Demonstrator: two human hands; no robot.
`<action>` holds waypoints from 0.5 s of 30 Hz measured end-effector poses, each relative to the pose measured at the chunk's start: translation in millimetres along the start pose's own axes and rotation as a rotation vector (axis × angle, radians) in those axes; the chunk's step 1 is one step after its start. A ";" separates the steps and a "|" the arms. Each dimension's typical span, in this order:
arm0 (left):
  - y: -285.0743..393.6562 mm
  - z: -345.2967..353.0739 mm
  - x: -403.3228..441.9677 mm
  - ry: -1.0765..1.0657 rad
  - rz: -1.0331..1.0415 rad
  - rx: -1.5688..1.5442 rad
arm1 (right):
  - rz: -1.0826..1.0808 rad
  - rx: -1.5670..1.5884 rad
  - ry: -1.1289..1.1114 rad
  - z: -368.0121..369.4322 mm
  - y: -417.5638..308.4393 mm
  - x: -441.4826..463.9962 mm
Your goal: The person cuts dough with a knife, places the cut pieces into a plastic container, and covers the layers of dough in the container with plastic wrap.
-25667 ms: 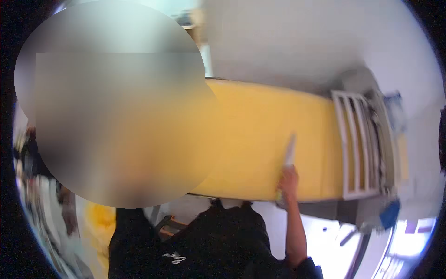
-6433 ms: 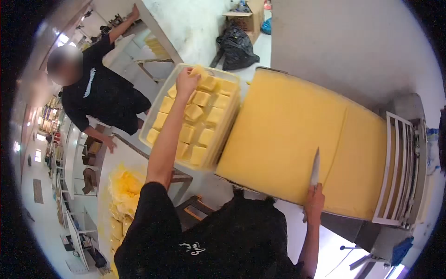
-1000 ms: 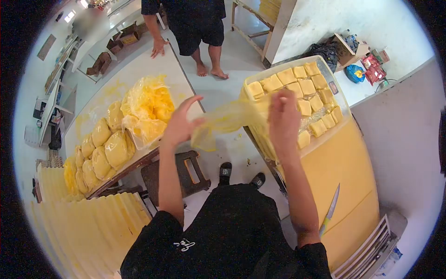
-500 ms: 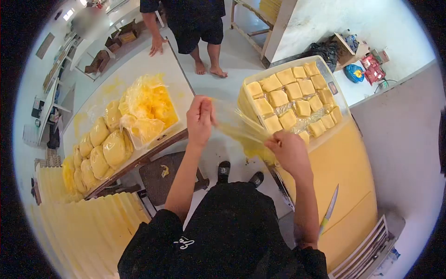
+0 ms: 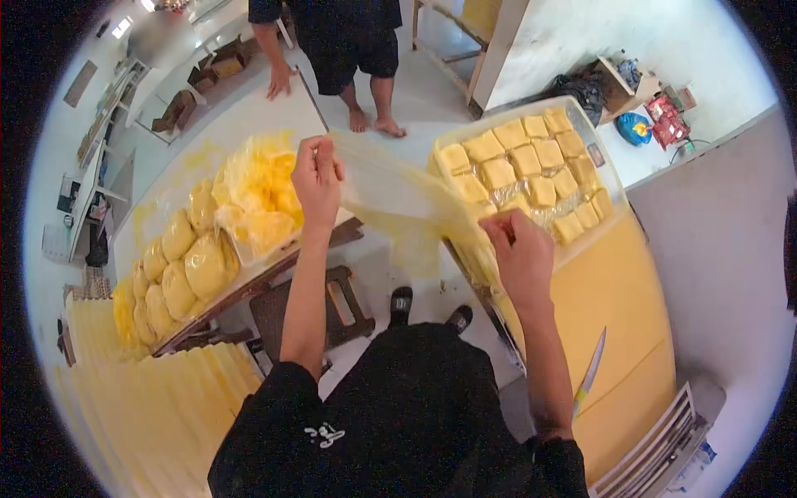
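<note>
A thin clear plastic sheet with yellow smears is stretched in the air between my two hands. My left hand pinches one end, beside the table with the yellow heap. The other end is pinched by my right hand, just in front of a plastic tub. Rows of square pale-yellow dough blocks lie in that tub with clear film among them. Left of my left hand, a tray holds a bright yellow mass partly wrapped in clear plastic. Rounded dough pieces sit next to it.
A knife lies on the yellow worktop at my right. Below the left table stands a dark stool. Another person stands across from me, one hand on that table. Corrugated yellowish sheets are at lower left.
My left hand has moved up and left, spreading the plastic sheet wider. My right hand has shifted slightly. A small yellow scrap seen over the stool earlier no longer shows.
</note>
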State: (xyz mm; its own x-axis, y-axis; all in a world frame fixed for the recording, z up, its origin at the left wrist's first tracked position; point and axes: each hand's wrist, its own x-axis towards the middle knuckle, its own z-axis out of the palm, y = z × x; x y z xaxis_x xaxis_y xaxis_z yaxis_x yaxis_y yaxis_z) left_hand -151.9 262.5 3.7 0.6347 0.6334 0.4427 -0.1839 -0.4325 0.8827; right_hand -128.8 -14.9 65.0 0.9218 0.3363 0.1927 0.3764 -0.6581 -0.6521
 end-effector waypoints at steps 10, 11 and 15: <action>-2.0 -24.1 67.5 -0.539 -0.171 -0.284 | 0.014 0.056 -0.263 -4.6 9.4 15.4; -6.9 -25.4 88.1 -0.580 -0.140 -0.098 | -0.089 -0.021 -0.297 3.8 13.4 27.7; 11.4 8.2 172.2 -0.429 0.170 0.494 | -0.223 -0.008 -0.216 54.9 39.1 121.8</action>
State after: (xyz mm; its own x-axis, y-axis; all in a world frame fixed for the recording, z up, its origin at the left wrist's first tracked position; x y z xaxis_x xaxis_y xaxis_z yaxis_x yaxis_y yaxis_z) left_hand -38.5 361.3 88.7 0.8880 0.2634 0.3769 -0.0076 -0.8112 0.5847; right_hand -6.9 37.4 22.7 0.7756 0.6081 0.1693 0.5687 -0.5568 -0.6054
